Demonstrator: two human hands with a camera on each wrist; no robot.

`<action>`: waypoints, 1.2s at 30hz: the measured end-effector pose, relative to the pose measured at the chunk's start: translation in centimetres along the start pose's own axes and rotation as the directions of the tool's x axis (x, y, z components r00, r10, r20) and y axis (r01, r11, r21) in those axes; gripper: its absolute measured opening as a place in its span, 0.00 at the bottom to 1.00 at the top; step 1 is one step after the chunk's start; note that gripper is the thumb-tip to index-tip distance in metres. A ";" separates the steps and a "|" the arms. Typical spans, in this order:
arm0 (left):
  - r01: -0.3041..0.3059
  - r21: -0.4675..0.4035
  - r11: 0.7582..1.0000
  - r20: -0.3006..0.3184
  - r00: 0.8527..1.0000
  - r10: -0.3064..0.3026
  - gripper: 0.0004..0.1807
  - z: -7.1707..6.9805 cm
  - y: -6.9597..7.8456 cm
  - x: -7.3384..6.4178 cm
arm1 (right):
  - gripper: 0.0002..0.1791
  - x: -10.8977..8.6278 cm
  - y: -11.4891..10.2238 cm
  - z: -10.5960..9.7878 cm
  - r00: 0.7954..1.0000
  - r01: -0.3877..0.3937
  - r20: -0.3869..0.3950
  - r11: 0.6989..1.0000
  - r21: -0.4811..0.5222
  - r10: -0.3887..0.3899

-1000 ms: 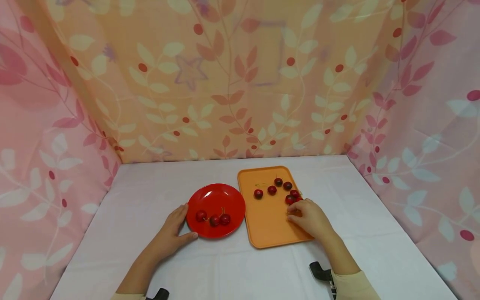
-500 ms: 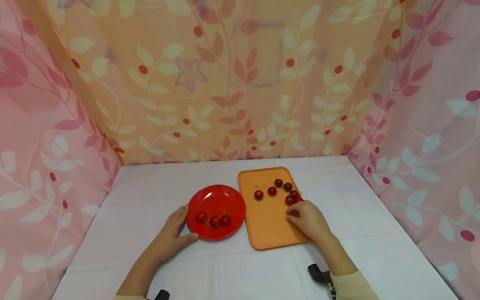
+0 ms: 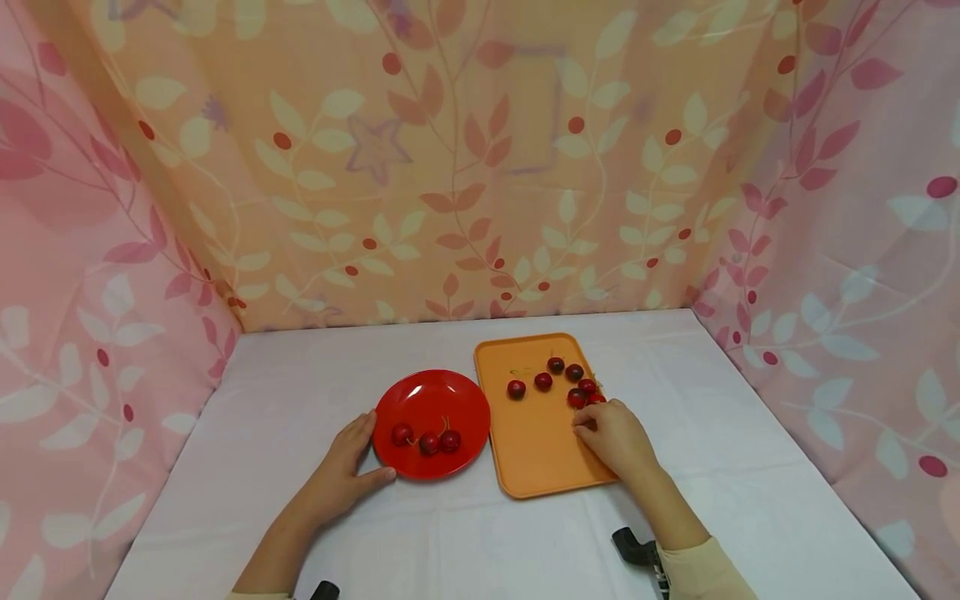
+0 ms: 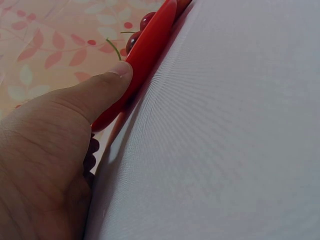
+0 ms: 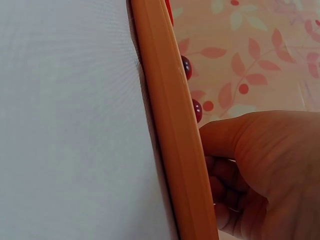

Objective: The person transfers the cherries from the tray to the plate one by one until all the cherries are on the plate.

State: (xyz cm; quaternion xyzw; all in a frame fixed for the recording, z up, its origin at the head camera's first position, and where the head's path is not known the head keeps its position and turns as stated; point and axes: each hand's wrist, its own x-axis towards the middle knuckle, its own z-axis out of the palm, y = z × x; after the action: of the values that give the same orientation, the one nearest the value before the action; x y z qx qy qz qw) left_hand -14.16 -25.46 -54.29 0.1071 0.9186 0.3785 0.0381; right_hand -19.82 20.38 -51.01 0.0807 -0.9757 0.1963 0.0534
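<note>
In the head view, a red plate point(image 3: 450, 392) bears 3 dark red cherries with stems, one of them a cherry point(image 3: 402, 434) at the left. My left hand point(image 3: 341, 467) holds the plate's left rim between thumb and fingers; its thumb point(image 4: 102, 90) presses the rim in the left wrist view. Right of the plate, an orange tray point(image 3: 532, 458) carries several more cherries point(image 3: 576, 397) toward its back and right. My right hand point(image 3: 618, 437) reaches over the tray's right edge, fingers curled, right beside the nearest cherries. I cannot tell whether its fingertips pinch anything.
Both dishes stand side by side on a white tablecloth point(image 3: 360, 354). A loose green stem point(image 3: 514, 372) lies on the tray. Floral cloth point(image 3: 450, 167) hangs behind the table and along both sides. A black device point(image 3: 633, 546) sits at the right wrist.
The cherries by my right hand have shifted very slightly to the left. Both hands, the plate and the tray keep nearly the same places.
</note>
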 end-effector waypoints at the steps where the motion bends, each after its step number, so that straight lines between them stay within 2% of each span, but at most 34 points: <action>1: 0.002 0.001 1.000 0.001 1.000 -0.002 0.60 0.0 0.0 0.0 | 0.03 0.0 0.0 0.0 1.000 -0.002 -0.006 1.000 0.006 0.002; 8: 0.007 0.007 1.000 -0.002 1.000 -0.007 0.60 0.1 -0.1 0.0 | 0.03 -0.1 0.2 0.2 0.999 -0.002 -0.041 1.000 0.025 0.003; 17: -0.019 0.018 1.000 0.000 1.000 0.019 0.60 0.1 -0.3 0.1 | 0.03 -0.2 0.1 0.0 0.999 0.004 -0.049 0.997 0.073 -0.001; 22: -0.008 0.008 1.000 0.005 1.000 0.008 0.59 0.1 -0.4 0.1 | 0.03 -0.2 0.1 -0.1 0.997 0.025 -0.075 0.995 0.097 -0.017; 30: -0.036 0.009 0.999 -0.008 0.999 0.036 0.59 0.1 -0.4 0.1 | 0.04 -0.3 -0.2 -0.5 0.991 0.048 -0.128 0.988 0.147 -0.029; 36: -0.042 0.017 0.999 -0.010 0.999 0.042 0.59 0.1 -0.4 0.1 | 0.04 -0.2 -0.5 -0.5 0.989 0.049 -0.145 0.988 0.147 -0.028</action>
State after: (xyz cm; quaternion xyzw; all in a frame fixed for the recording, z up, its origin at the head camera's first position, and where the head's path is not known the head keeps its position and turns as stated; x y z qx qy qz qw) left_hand -14.31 -25.64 -54.61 0.1248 0.9195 0.3720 0.0246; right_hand -19.52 20.18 -50.41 0.0891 -0.9501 0.2736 0.1206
